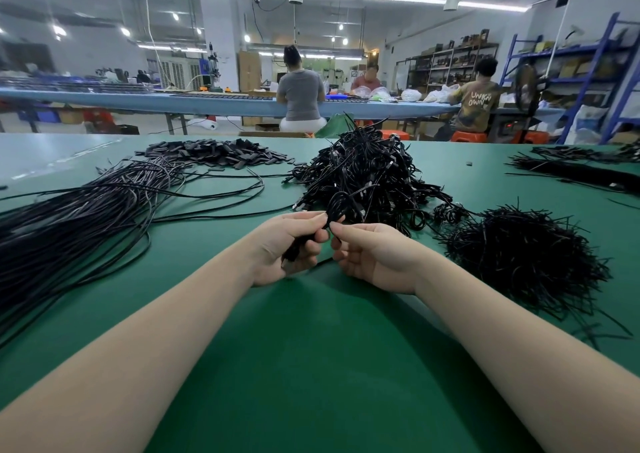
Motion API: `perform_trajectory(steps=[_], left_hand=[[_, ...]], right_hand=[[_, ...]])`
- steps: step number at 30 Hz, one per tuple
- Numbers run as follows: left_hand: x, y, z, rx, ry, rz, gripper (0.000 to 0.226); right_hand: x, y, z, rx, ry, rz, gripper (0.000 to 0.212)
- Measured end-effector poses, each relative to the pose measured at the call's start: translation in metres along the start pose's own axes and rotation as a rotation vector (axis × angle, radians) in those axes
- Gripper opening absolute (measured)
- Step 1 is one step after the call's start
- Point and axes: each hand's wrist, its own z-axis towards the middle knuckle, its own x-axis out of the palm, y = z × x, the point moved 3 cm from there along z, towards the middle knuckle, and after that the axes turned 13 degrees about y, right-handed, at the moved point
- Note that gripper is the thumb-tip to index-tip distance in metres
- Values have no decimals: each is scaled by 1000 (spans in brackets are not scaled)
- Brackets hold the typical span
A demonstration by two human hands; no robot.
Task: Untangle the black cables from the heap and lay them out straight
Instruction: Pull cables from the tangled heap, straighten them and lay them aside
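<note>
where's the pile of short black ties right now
In the head view, the pile of short black ties sits on the green table to the right of the right hand, just nearer than the tangled cable heap.

The left hand (289, 248) held a coiled cable (334, 207). The right hand (372, 257) pinched it too. A heap (367, 172) sat behind on the green table (311, 348).

Green table mat (311, 366), pile of small flat black pieces (221, 153) at far left, mound of short black ties (519, 258) at right, three seated workers (300, 98) at a blue bench (207, 101), blue shelving (602, 72)
</note>
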Motion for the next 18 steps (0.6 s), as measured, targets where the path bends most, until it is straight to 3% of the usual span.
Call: perform_trajectory(steps=[6,10,15,18], left_hand=[[1,-2,-1,41,78,-48,42],[-4,-1,-1,45,24,-10,29],[0,0,2,92,-101,16,19],[1,-1,3,109,-110,81,11]], right_hand=[[1,1,-1,-7,27,10,13],[3,1,1,-37,6,13,7],[0,4,5,-45,-176,-57,2],[1,6,3,-15,-164,-11,7]])
